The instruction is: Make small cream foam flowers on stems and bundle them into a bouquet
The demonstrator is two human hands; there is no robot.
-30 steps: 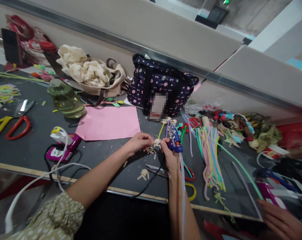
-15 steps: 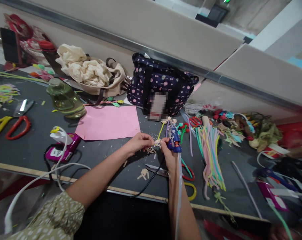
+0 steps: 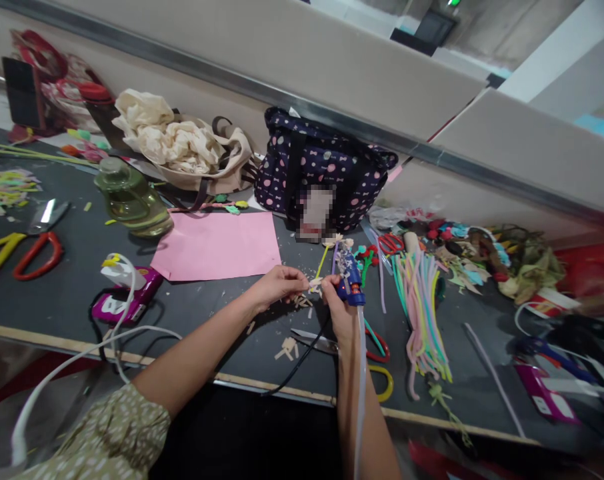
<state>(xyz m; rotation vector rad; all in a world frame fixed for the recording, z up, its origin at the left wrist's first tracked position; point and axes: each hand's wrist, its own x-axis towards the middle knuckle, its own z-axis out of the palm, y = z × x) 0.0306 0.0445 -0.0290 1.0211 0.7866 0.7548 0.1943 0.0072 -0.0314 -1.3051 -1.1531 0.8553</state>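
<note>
My left hand (image 3: 283, 285) pinches one side of a small pale flower-like piece (image 3: 315, 285) over the dark table. Close on its right, my right hand (image 3: 335, 299) has its fingers closed at the piece's other side. A blue glue gun (image 3: 351, 287) with a pale glue stick trailing down lies against the right hand; whether the fingers grip it is hard to tell. Behind the piece, a yellow stem (image 3: 323, 261) leads up to a pale flower head. Pale scraps (image 3: 288, 348) and scissors (image 3: 316, 341) lie below the hands.
Pink paper (image 3: 217, 245) lies left of centre, beside a green bottle (image 3: 132, 200). A dotted bag (image 3: 327, 167) stands at the back. Right are fuzzy coloured stems (image 3: 425, 313); left are a purple device (image 3: 127, 297) with a white cable and scissors (image 3: 39, 257).
</note>
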